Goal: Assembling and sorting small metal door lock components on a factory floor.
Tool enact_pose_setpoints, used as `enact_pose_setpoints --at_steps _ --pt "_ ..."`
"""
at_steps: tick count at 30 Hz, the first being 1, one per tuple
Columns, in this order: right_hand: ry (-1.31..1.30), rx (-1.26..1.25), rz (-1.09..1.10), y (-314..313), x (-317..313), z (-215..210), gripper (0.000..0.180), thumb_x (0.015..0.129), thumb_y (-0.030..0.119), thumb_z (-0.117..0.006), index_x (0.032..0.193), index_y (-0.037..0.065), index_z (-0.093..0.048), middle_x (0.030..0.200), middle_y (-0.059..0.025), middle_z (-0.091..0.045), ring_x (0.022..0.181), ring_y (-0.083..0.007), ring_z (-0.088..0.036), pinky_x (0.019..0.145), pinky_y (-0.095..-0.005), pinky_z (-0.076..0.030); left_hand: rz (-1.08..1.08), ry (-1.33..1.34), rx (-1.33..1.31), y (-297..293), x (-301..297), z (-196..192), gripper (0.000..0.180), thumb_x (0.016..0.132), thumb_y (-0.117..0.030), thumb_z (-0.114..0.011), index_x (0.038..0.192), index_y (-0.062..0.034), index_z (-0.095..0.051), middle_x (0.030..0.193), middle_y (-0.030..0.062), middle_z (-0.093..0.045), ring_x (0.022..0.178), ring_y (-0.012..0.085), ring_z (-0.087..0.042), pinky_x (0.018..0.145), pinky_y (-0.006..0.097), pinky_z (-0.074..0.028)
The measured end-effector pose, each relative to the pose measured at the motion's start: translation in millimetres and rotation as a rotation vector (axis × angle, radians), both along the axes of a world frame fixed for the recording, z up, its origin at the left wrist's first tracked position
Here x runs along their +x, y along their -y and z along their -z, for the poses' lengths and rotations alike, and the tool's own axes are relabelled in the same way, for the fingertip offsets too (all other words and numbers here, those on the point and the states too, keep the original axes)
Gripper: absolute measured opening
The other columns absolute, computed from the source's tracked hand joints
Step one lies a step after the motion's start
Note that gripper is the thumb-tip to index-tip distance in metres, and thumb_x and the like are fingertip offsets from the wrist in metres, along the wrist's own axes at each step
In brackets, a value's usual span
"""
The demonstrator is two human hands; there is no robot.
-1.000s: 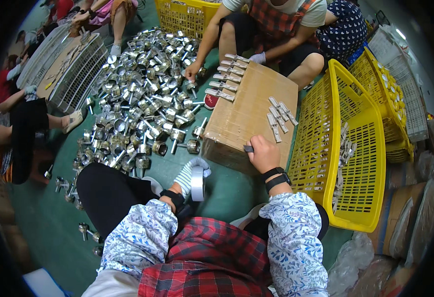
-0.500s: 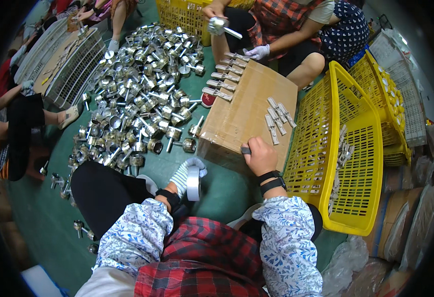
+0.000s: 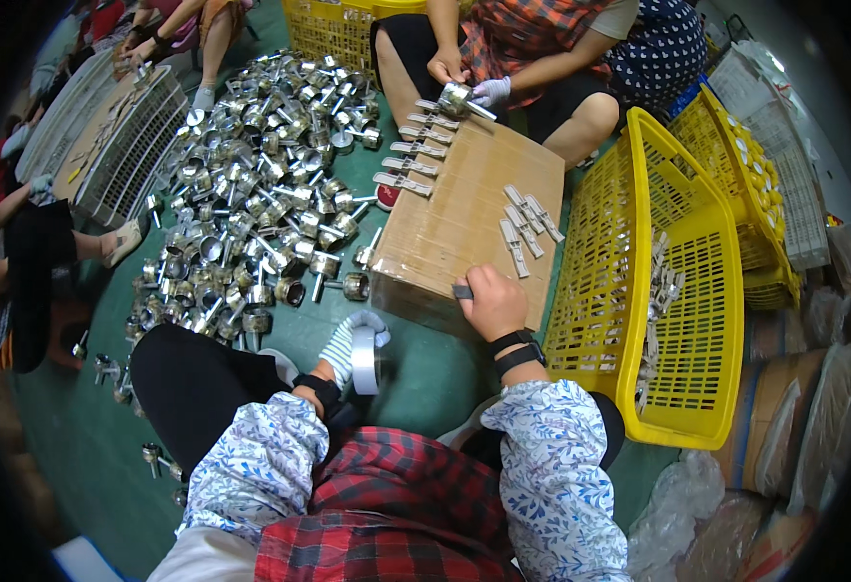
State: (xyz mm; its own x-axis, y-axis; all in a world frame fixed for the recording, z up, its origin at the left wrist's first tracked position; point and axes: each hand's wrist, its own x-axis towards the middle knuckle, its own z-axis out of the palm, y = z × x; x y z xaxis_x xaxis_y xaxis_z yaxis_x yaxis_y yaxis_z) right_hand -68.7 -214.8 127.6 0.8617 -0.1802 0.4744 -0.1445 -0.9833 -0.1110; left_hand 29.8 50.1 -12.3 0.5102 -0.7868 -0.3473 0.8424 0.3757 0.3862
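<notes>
The cardboard box stands on the floor before the person and serves as the reference for all positions. Off its near left corner, the left hand, in a striped glove, has its fingers curled at a roll of silver tape, held on edge; whether any finger passes through the core cannot be told. Carried this way, the roll is judged to be kept within reach and off the floor. The right hand, bare, is at the near edge of the box, fingers drawn in tightly on a small dark grey piece of undetermined kind; the box top probably gives that hand a support. Along the box's left edge, a row of clips overhangs, presumably leaving the projecting ends easy to grasp. A loose group of clips lies on the box's right half, beside the yellow basket holding more; a short reach would explain this. Left of the box lies a pile of metal parts. Beyond its far edge, a co-worker holds one metal part above the clips.
</notes>
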Motion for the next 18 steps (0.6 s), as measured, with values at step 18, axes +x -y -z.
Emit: enact_pose_setpoints --at_steps 18 --pt "-0.016 0.045 -0.005 0 0 -3 0.02 0.089 0.025 -0.075 0.083 0.012 -0.061 0.08 -0.0082 -0.06 0.065 -0.0331 -0.064 0.06 -0.0445 -0.053 -0.001 -0.104 -0.014 4 1 10 0.018 0.094 -0.011 -0.059 0.081 -0.0016 -0.066 0.077 0.0151 -0.06 0.07 0.0298 -0.057 0.066 0.038 -0.049"
